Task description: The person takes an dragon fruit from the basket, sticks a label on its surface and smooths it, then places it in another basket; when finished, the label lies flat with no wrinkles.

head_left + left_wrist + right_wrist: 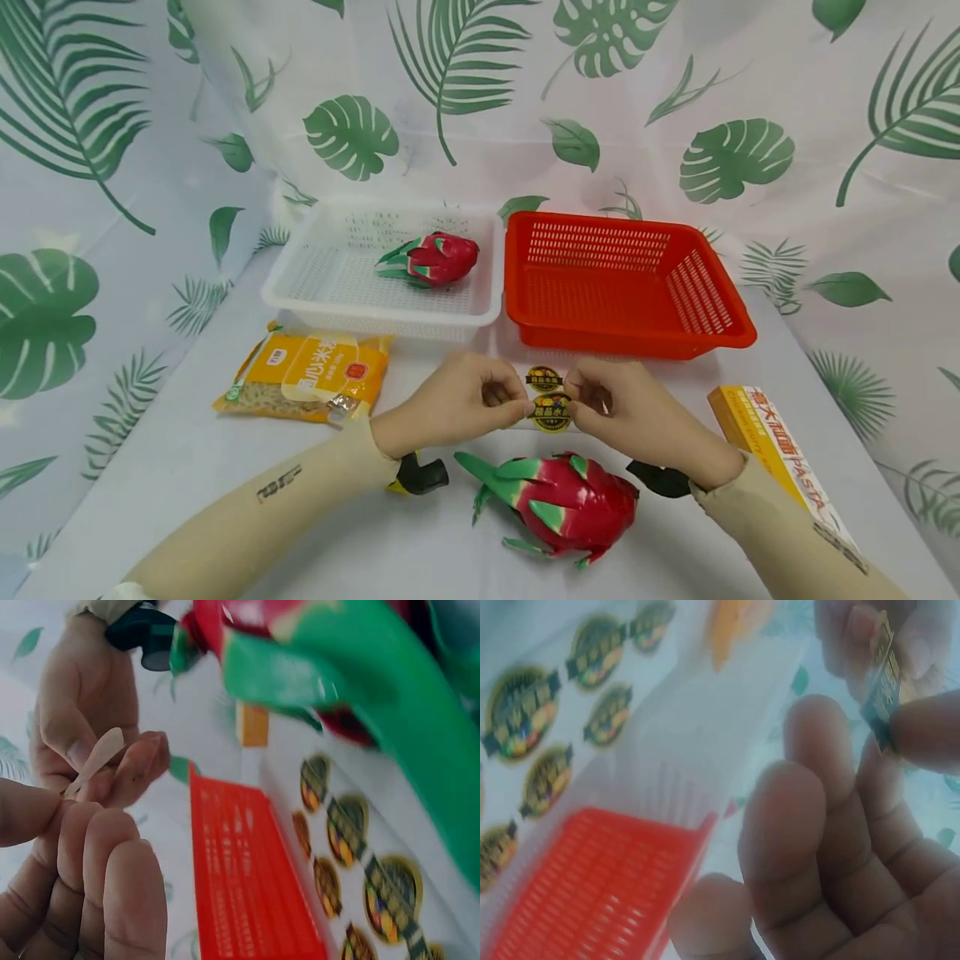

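Between both hands is a black-and-gold sticker [551,414] with a fruit print. My left hand [468,398] pinches its left edge between thumb and forefinger. The opposite edge is pinched by my right hand [637,412]. In the left wrist view the sticker [99,759] shows its pale back, raised off the sheet. Beneath the hands lies a white sheet of similar round stickers [523,711], mostly covered by the hands in the head view. A red dragon fruit [576,507] with green scales lies on the table just below the hands.
Behind the hands stand a white basket [375,318] holding another dragon fruit [448,258], and a red basket [630,340]. An orange-and-clear bag of dry food [333,367] lies at the left, a pasta box [783,458] at the right. Leaf-print cloth [480,175] hangs behind.
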`<move>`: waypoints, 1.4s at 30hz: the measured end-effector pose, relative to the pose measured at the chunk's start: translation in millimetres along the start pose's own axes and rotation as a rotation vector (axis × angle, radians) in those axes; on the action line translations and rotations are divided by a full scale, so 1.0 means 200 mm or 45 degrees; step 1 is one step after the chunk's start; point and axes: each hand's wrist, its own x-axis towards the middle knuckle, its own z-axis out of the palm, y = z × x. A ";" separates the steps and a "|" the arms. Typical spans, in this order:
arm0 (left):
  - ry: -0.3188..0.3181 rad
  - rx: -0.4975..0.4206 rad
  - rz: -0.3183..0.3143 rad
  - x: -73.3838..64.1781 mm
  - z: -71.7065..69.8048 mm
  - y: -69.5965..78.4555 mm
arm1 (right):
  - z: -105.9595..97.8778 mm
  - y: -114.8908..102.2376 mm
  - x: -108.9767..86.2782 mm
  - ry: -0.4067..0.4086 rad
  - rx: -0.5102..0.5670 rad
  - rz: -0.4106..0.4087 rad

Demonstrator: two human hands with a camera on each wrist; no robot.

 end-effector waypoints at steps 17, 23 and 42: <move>-0.172 -0.063 -0.052 -0.04 0.22 0.10 | 0.02 0.05 -0.37 0.001 0.120 0.122; -0.248 0.137 -0.058 -0.03 0.28 0.11 | 0.05 0.09 -0.44 -0.012 0.054 0.169; -0.256 0.536 -0.040 -0.02 0.33 0.13 | 0.08 0.09 -0.48 -0.093 -0.117 0.240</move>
